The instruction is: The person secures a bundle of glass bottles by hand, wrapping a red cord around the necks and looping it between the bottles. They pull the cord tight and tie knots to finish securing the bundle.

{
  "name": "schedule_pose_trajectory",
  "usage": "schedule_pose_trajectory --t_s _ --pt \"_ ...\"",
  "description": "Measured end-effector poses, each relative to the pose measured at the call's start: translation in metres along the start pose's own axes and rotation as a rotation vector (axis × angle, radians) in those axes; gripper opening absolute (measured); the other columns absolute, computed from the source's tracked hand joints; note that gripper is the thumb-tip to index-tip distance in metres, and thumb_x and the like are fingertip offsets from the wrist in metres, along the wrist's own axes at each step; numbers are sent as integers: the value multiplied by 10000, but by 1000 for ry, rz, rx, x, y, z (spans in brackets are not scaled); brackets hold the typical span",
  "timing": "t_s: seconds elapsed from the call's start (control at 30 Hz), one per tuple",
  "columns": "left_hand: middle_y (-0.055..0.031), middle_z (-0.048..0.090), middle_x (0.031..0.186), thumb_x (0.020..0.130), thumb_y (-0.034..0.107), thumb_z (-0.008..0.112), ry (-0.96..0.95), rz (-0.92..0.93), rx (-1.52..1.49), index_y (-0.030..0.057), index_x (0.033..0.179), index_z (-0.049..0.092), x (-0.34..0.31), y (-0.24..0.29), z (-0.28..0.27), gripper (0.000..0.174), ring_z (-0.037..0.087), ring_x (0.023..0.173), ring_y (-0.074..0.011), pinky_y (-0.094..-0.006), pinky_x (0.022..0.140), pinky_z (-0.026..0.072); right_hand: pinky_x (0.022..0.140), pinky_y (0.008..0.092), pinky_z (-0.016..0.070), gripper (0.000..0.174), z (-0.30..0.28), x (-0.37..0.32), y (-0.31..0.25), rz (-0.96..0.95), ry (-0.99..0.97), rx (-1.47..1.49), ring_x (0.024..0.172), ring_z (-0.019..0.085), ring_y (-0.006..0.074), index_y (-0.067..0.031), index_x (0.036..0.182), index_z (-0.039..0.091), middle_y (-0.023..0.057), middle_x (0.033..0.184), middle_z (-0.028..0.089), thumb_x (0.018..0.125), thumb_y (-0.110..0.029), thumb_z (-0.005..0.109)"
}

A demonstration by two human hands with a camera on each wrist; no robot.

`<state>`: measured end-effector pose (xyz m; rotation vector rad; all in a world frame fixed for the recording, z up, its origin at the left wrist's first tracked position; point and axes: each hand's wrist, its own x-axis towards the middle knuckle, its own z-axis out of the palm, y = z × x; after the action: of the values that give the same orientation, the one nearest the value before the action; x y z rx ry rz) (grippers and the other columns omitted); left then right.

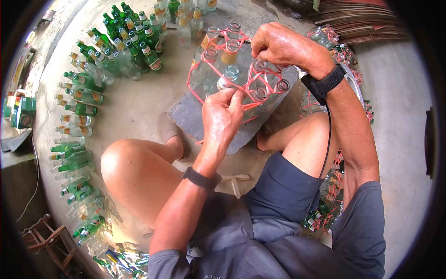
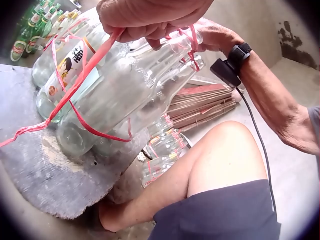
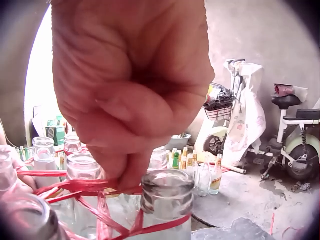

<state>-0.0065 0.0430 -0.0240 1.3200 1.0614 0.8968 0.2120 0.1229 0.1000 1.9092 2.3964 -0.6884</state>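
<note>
A cluster of clear glass bottles [image 2: 112, 95], bound with pink plastic twine [image 2: 102, 54], stands on a dark stone slab [image 1: 186, 114] between the person's feet. Twine loops round the bottle necks and criss-crosses between them. At the near side of the cluster, the left hand [image 1: 222, 116] pinches a strand between thumb and fingers; its tail hangs past the bottles in the left wrist view. Over the far right necks, the right hand [image 1: 285, 49] has its fingers curled down onto the twine. In the right wrist view its fingertips grip the strands right beside a bottle mouth [image 3: 167, 192].
Green and clear bottles [image 1: 151, 58] crowd the floor at the back left, with a curving row [image 1: 83, 96] down the left side. Twine-bound bottle bundles [image 1: 344, 55] line the right. Thin wooden strips [image 1: 357, 21] lie behind. A scooter [image 3: 302, 150] stands by the wall.
</note>
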Motion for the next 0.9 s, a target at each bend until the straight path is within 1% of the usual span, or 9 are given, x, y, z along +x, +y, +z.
schedule_pose_trajectory --t_s 0.07,0.1,0.17,0.37,0.5,0.57,0.73,0.83,0.9 --pt "-164 599 637 1000 183 682 16 -3 54 -2 971 799 -1 1 -1 221 605 594 -192 -392 636 504 624 420 575 175 7 4 14 -277 126 -151 657 735 291 45 955 780 200 785 748 811 -17 702" --pt "-164 599 637 1000 183 682 19 -3 53 -2 971 799 -1 2 -1 221 605 594 -192 -392 636 504 624 420 575 175 4 2 7 -279 125 -151 657 735 291 45 955 780 200 785 748 811 -17 702" --pt "65 481 684 1035 121 671 24 35 27 -58 844 663 -4 2 -2 262 439 674 -33 -277 572 375 684 433 585 164 -3 -6 -13 103 -67 47 732 746 338 35 968 779 202 824 754 825 -11 713" --pt "77 536 695 1047 135 679 2 -7 24 -69 929 749 -8 3 -9 245 468 678 -25 -272 578 397 760 448 575 125 12 -6 23 -394 68 -36 838 727 383 21 971 756 180 885 744 862 6 697" --pt "68 587 703 1046 147 689 15 -34 21 -64 985 787 -12 5 -20 240 496 677 -29 -265 583 413 780 461 559 144 16 -13 22 -424 92 -86 874 698 396 16 1001 745 174 937 726 872 14 681" --pt "-107 639 630 1007 156 689 -12 -8 19 -38 968 792 -13 10 -27 223 592 615 -117 -352 607 496 798 478 544 181 21 -18 20 -405 143 -156 899 678 405 12 1049 739 172 976 709 879 8 676" --pt "-79 613 628 1015 154 686 -26 -12 38 -53 971 785 -16 15 -30 233 580 631 -98 -335 600 481 822 470 550 213 43 -49 -26 -251 452 -116 942 679 395 20 1096 714 175 988 688 915 -86 751" --pt "-41 626 649 1018 157 685 -79 -42 8 -61 974 784 -14 17 -35 243 564 640 -90 -322 597 472 857 479 578 416 62 -70 -65 -164 506 -47 1040 692 391 -31 1084 708 155 1066 648 860 -353 848" --pt "-16 635 664 1018 160 686 -123 -68 -27 -66 976 785 -12 20 -38 251 553 646 -86 -316 596 467 857 448 555 395 79 -75 -68 -144 511 -122 984 675 358 -14 1136 698 145 1065 649 822 -194 857"
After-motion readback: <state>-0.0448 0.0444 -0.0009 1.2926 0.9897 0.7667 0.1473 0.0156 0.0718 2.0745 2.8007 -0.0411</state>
